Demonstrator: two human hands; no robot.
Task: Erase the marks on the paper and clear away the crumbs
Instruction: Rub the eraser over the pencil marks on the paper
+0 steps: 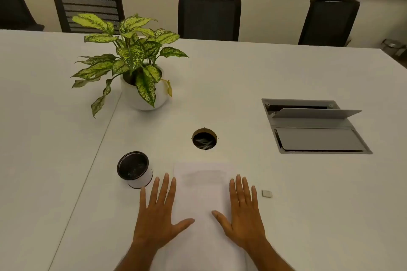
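A white sheet of paper [201, 196] lies on the white table [264, 77] in front of me, with a faint grey smudge near its far end. My left hand [157, 215] lies flat with straight fingers at the paper's left edge, thumb on the sheet. My right hand [243, 215] lies flat the same way at the right edge. A small white eraser [267, 193] sits on the table just right of my right hand, untouched. Crumbs are too small to make out.
A small round bin [134, 169] with a dark inside stands left of the paper. Beyond it is a round cable hole [204, 139], a potted plant [141, 86] at the back left and an open socket hatch [315, 125] at the right. Black chairs [209, 17] line the far side.
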